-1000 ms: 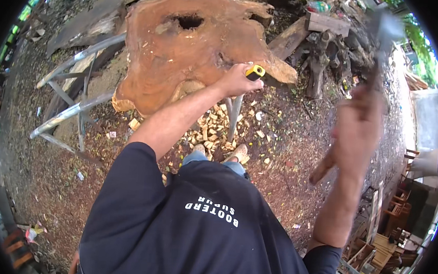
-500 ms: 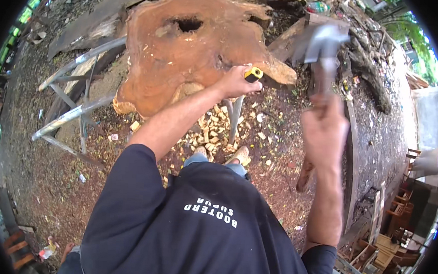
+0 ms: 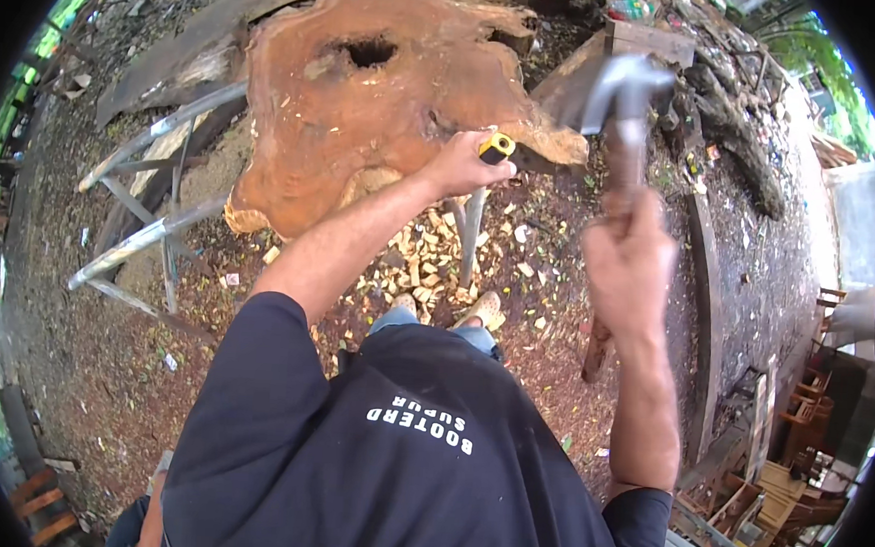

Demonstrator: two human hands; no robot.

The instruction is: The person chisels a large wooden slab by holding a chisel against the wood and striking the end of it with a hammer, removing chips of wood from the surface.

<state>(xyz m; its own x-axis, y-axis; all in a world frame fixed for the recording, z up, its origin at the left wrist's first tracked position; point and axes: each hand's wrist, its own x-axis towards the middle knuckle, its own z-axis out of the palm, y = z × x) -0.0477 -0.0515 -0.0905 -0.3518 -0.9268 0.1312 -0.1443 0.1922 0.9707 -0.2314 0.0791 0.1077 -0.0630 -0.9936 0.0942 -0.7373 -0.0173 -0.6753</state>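
Observation:
My left hand (image 3: 462,165) is closed around a yellow and black handle (image 3: 497,148), probably a chisel's, at the near right edge of a large reddish-brown wood slab (image 3: 298,95). The handle's end points up at me, and the blade is hidden below. Raised to the right, my right hand (image 3: 630,265) grips the wooden handle of a hammer (image 3: 625,135). Its metal head is up and apart from the chisel, slightly blurred. The slab has a dark hole and pale cut patches along its near edge.
Metal pipe legs (image 3: 160,231) stick out left of the slab. Pale wood chips (image 3: 423,258) litter the ground around my feet. A long plank (image 3: 701,310) and gnarled logs (image 3: 736,141) lie on the right. Part of another person (image 3: 149,522) shows at lower left.
My right hand and the hammer have shifted a little to the left, toward the chisel. My left hand keeps its hold on the handle. More of the other person shows.

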